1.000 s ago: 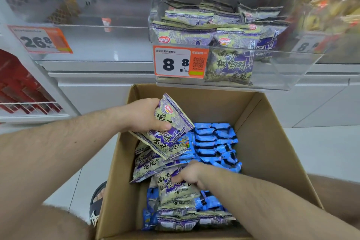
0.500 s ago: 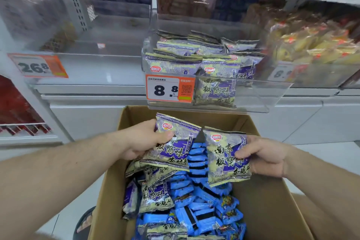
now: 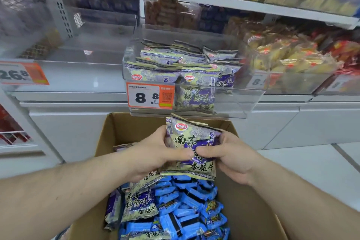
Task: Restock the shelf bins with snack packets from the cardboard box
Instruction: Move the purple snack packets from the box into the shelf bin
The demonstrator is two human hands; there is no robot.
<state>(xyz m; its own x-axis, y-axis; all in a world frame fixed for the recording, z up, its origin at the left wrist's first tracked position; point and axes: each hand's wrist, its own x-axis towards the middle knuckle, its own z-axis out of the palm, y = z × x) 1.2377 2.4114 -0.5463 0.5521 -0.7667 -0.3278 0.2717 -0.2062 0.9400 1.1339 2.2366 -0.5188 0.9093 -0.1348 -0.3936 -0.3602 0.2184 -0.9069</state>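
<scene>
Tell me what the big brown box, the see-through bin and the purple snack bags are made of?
The box looks like plain cardboard: dull brown, with folded flaps. The bin seems to be clear hard plastic, since the packets show through its glossy front. The snack bags held by the left hand and right hand look like shiny printed plastic film, crinkled with crimped edges.

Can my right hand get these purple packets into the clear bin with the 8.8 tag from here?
Probably yes. The right hand and left hand hold the purple packets just below the clear bin, whose open top has room above its stock; nothing blocks the lift.
</scene>
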